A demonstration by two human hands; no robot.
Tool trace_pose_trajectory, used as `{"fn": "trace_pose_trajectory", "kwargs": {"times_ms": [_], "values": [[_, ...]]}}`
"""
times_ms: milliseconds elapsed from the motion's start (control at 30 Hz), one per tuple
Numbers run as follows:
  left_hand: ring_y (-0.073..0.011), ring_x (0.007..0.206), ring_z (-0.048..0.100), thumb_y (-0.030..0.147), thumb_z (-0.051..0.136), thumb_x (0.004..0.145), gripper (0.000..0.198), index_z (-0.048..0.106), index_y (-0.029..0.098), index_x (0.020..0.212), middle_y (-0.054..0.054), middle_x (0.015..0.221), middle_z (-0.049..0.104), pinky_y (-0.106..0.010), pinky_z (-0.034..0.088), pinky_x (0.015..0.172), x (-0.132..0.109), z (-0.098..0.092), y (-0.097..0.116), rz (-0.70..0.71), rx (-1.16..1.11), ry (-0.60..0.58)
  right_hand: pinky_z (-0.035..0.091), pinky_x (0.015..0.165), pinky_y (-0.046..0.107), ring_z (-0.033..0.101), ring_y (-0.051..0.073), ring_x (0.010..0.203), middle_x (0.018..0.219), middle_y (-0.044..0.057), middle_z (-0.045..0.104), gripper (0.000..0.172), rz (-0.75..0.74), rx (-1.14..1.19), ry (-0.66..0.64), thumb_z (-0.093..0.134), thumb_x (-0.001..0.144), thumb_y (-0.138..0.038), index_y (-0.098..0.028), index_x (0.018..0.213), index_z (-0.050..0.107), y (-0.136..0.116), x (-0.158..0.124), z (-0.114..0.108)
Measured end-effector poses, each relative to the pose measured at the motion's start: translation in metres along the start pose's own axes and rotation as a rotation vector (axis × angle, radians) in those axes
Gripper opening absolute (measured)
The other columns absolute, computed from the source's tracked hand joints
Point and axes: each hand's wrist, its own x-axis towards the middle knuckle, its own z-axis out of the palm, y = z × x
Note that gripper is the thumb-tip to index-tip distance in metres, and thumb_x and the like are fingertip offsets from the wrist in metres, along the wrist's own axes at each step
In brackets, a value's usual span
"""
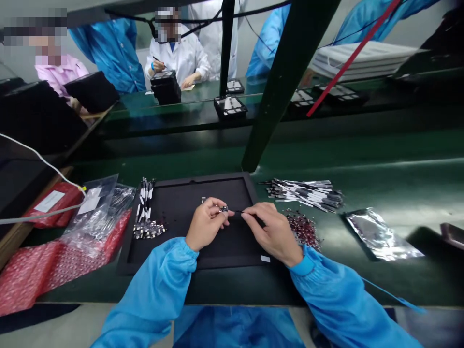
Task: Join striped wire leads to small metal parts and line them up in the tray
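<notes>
My left hand [206, 224] is closed in a pinch on a small electronic part [224, 209], silver and black, above the black tray [174, 253]. Facing it, my right hand [273, 229] pinches a thin dark piece [239, 211] whose tip points toward the left fingers; its exact kind is too small to make out. At the tray's left side lie a pile of small silver-and-white parts [148, 230] and some black-and-white strips [145, 198]. Beside my right hand is a heap of tiny dark red pieces [303, 229], with a bundle of black-and-white strips [308, 193] behind it.
Red bubble wrap [32, 270] and clear plastic bags [96, 208] lie on the left. A silver bag [380, 234] rests on the right of the green bench [362, 154]. A dark post [279, 87] rises behind the tray. Several people work across the bench.
</notes>
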Motion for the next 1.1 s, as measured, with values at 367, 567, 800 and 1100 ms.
{"fn": "trace_pose_trajectory", "kwargs": {"times_ms": [367,567,800,1100], "values": [[-0.0134,0.067,0.065,0.021,0.066,0.082,0.017,0.068,0.015,0.098,-0.006,0.079,0.071,-0.024,0.05,0.059,-0.005,0.007,-0.001,-0.045,0.159,-0.106,0.037,0.078,0.04,0.052,0.017,0.066,0.07,0.001,0.061,0.018,0.014,0.084,-0.029,0.052,0.097,-0.018,-0.021,0.081,0.06,0.005,-0.011,0.009],[-0.0144,0.069,0.066,0.024,0.069,0.082,0.019,0.069,0.015,0.099,-0.005,0.08,0.07,-0.024,0.052,0.06,-0.006,0.008,-0.001,-0.022,0.181,-0.104,0.037,0.08,0.039,0.05,0.015,0.065,0.067,-0.001,0.056,0.017,-0.002,0.109,-0.046,0.053,0.097,-0.017,-0.02,0.081,0.06,0.006,-0.011,0.007],[-0.0152,0.069,0.066,0.031,0.071,0.083,0.022,0.071,0.014,0.098,-0.006,0.079,0.07,-0.026,0.053,0.064,-0.007,0.008,0.001,0.024,0.261,-0.101,0.037,0.08,0.039,0.049,0.015,0.066,0.069,0.0,0.057,0.016,-0.006,0.11,-0.038,0.054,0.096,-0.017,-0.02,0.082,0.061,0.006,-0.011,0.008],[-0.0151,0.07,0.067,0.03,0.071,0.084,0.019,0.074,0.014,0.095,-0.006,0.079,0.072,-0.025,0.054,0.066,-0.009,0.009,0.002,0.08,0.322,-0.064,0.037,0.079,0.039,0.049,0.015,0.065,0.069,0.001,0.058,0.015,-0.032,0.121,-0.006,0.056,0.096,-0.015,-0.019,0.082,0.061,0.007,-0.012,0.008]]}}
